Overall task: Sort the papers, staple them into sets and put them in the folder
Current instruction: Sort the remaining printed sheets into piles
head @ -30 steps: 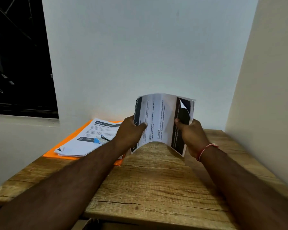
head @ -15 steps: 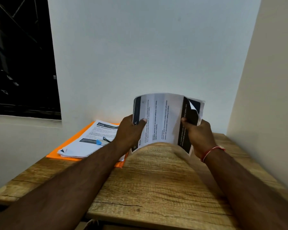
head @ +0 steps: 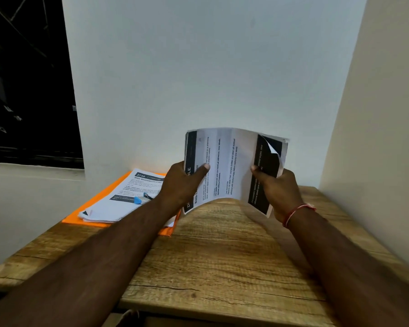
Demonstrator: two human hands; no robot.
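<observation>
**Both hands hold a bowed sheaf of papers above a wooden table**

We look down along two bare forearms. The left hand grips the left edge of a sheaf of printed papers, thumb pressed on the front sheet. The right hand grips the right edge the same way, thumb on a dark printed band. The sheaf is held upright in the air above the wooden table, bowed towards us, and its top right corner peels forward.

To the left, an orange folder lies flat on the table with a second stack of papers on top. A small blue object rests on that stack; we cannot tell what it is.

We judge that sorting is under way. The bow could let sheets slip out of order or fan loose if either thumb eases. The peeling corner may crease or catch. With the folder covered, filing anything risks mixing the two stacks.
</observation>
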